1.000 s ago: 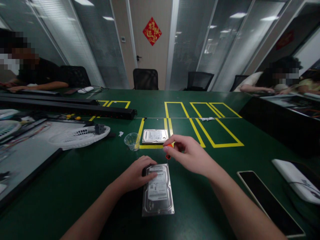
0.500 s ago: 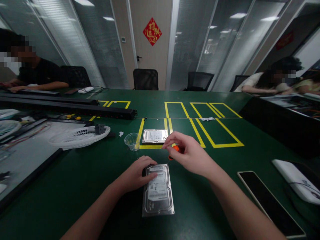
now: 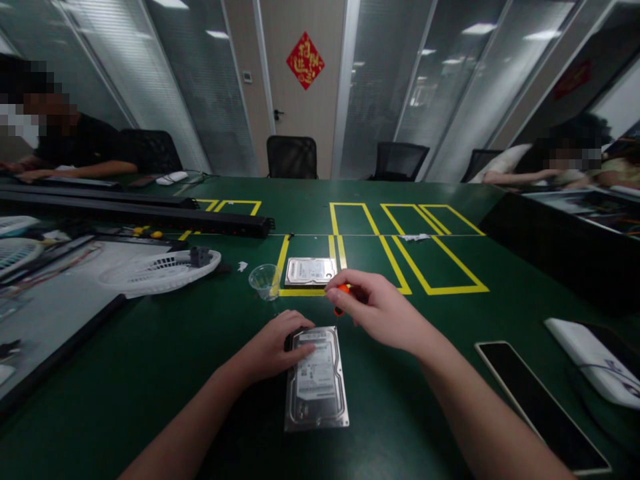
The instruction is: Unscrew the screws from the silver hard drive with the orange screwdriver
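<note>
A silver hard drive (image 3: pixel 316 380) with a white label lies on the green table in front of me. My left hand (image 3: pixel 283 343) grips its far left edge, thumb on top of the label. An orange screwdriver (image 3: pixel 340 309) stands roughly upright in the fingers of my right hand (image 3: pixel 367 300), its thin tip at the drive's far right corner. Beyond my hands, a second hard drive (image 3: pixel 310 271) rests within yellow tape lines. A clear plastic cup (image 3: pixel 265 281) is just left of that drive.
A phone (image 3: pixel 540 407) and a white device with a cable (image 3: pixel 595 360) lie at the right. Black bars (image 3: pixel 135 213), a white racket-shaped frame (image 3: pixel 165 272) and a grey panel (image 3: pixel 60 300) cover the left. People sit at both far sides.
The orange handle has tilted a little more upright in my right hand, and the fingers have shifted slightly around it. My left hand and the near drive look the same.
</note>
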`<state>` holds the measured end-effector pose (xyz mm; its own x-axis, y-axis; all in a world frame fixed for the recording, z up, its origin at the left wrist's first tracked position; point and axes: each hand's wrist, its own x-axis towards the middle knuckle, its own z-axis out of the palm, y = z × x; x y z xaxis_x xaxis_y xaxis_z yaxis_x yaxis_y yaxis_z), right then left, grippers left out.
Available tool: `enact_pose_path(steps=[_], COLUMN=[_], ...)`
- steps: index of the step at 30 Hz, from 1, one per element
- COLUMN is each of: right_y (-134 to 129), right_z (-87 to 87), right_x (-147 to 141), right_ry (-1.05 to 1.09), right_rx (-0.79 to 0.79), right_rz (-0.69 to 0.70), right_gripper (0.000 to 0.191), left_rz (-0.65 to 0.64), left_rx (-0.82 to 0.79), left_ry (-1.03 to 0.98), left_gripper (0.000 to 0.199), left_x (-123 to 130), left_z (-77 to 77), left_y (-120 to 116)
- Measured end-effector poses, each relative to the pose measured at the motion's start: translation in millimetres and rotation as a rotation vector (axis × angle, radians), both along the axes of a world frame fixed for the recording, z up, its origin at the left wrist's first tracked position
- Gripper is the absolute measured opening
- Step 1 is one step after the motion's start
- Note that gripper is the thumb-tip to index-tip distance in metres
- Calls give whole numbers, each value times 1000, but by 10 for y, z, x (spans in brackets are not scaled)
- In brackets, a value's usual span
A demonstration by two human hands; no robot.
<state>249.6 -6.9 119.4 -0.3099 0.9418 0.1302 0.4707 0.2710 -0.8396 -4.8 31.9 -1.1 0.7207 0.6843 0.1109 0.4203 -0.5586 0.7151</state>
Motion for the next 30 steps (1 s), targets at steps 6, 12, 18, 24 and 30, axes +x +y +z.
enact_pose_path(steps=[6, 12, 18, 24, 30], right_y=[-1, -3, 11, 9, 35], right_z=[16, 29, 9, 28, -17], right_x=[1, -24, -39, -39, -41], right_ry=[-12, -25, 34, 67, 75], right_rx=[-8, -10, -30, -46, -18], right_rz=[5, -9, -14, -16, -55], right_gripper=[21, 20, 23, 24, 18], left_rz=[-17, -8, -11, -7, -6], left_rx=[-2, -4, -3, -2, 2], left_ry=[-4, -5, -5, 0, 7], left_gripper=[27, 27, 26, 26, 26], left_x=[0, 8, 14, 14, 0], left_z=[3, 17, 25, 18, -9], left_y=[3, -4, -12, -5, -3])
